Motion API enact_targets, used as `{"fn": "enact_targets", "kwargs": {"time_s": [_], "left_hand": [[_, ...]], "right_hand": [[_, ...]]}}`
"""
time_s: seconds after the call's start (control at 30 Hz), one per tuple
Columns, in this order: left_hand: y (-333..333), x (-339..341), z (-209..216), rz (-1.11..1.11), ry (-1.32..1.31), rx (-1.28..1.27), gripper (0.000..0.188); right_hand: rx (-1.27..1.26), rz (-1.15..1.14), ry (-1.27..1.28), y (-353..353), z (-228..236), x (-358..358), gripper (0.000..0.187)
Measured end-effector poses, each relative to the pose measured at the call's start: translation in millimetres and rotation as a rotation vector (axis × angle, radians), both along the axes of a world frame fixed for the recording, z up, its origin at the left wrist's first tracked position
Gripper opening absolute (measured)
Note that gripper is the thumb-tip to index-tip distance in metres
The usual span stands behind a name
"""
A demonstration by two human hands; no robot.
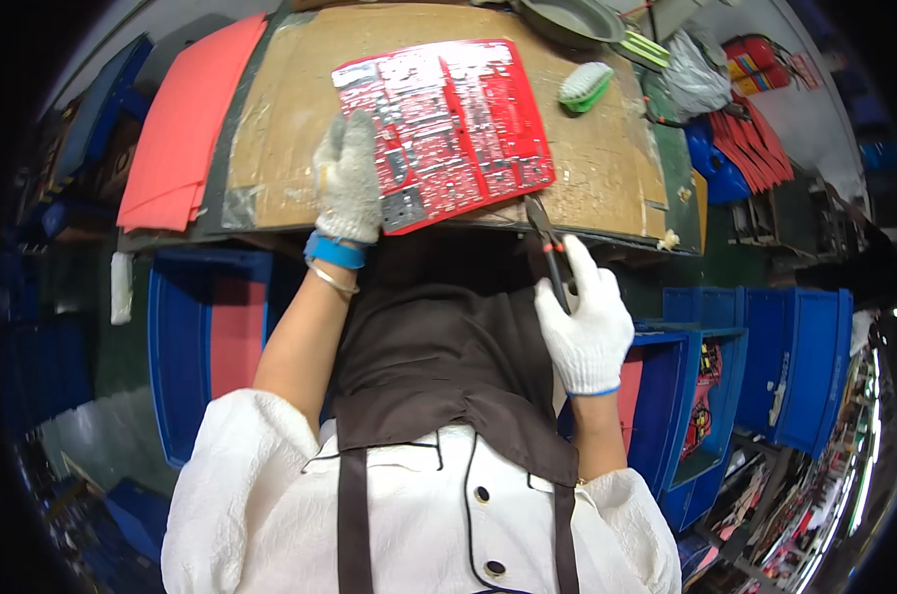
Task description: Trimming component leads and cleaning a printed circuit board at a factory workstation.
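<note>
A red circuit board (468, 129) with dense pale markings and parts lies over the front of the cardboard-covered table, its near edge close to the table's front edge. My left hand (349, 178), in a greyish knit glove with a blue wristband, grips the board's left edge. My white-gloved right hand (589, 322) is closed around the handles of cutting pliers (543, 233) with black and red grips. The pliers' jaws point up at the board's lower right corner. Whether they touch it I cannot tell.
On the table (280, 129) are a green-backed brush (585, 87) and a dark round pan (572, 20). Red sheets (186, 119) lie at the left. Blue crates (186, 366) stand below on both sides. A clear plastic bag (694, 74) sits far right.
</note>
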State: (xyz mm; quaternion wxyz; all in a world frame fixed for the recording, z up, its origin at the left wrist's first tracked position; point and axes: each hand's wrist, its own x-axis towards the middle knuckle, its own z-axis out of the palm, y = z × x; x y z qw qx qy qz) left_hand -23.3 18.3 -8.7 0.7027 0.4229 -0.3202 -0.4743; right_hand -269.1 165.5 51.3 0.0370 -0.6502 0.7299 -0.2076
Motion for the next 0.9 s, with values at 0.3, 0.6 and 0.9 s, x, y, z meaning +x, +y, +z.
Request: {"fn": "enact_targets", "kwargs": {"time_s": [0.3, 0.6, 0.9], "left_hand": [[0.6, -2.9, -1.1, 0.004, -0.068, 0.016, 0.033], [-0.1, -5.8, -2.9, -0.008, -0.012, -0.031, 0.032], [1.3, -5.5, 1.7, -0.033, 0.016, -0.036, 0.033]], "right_hand": [[-0.042, 0.268, 0.072, 11.8, -4.7, 30.6, 0.067], [0.006, 0.224, 0.137, 9.2, -1.4, 52.8, 0.071], [0.025, 0.241, 0.116, 12.0, -1.0, 59.4, 0.067]]}}
